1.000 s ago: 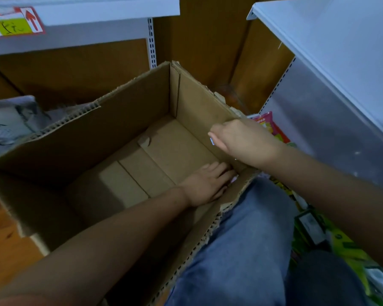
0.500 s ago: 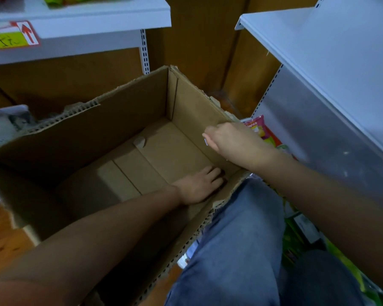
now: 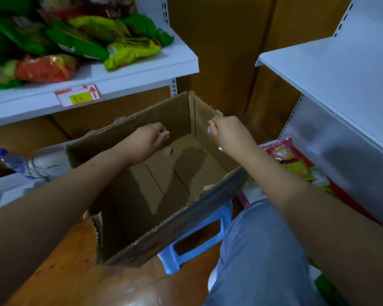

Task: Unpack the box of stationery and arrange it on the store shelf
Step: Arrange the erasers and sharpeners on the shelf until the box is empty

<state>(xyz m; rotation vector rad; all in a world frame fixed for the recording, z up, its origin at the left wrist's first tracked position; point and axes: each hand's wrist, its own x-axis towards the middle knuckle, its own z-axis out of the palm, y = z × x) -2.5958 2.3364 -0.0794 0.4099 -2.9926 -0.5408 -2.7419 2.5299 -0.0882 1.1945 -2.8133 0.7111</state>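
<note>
Cardboard box [image 3: 181, 173] at frame centre, perched on blue stool [image 3: 199, 239], floor bare, no stationery left inside. Left hand [image 3: 148, 140] lifted off box floor since half second ago, now over far wall, fingers curled; contents cannot tell. Right hand [image 3: 227, 133] raised at right wall, pinching small pale item [image 3: 209, 129]. Likely last pieces out. White shelf [image 3: 332, 69] upper right bare: probable destination. Snack packets [image 3: 80, 38] upper left.
</note>
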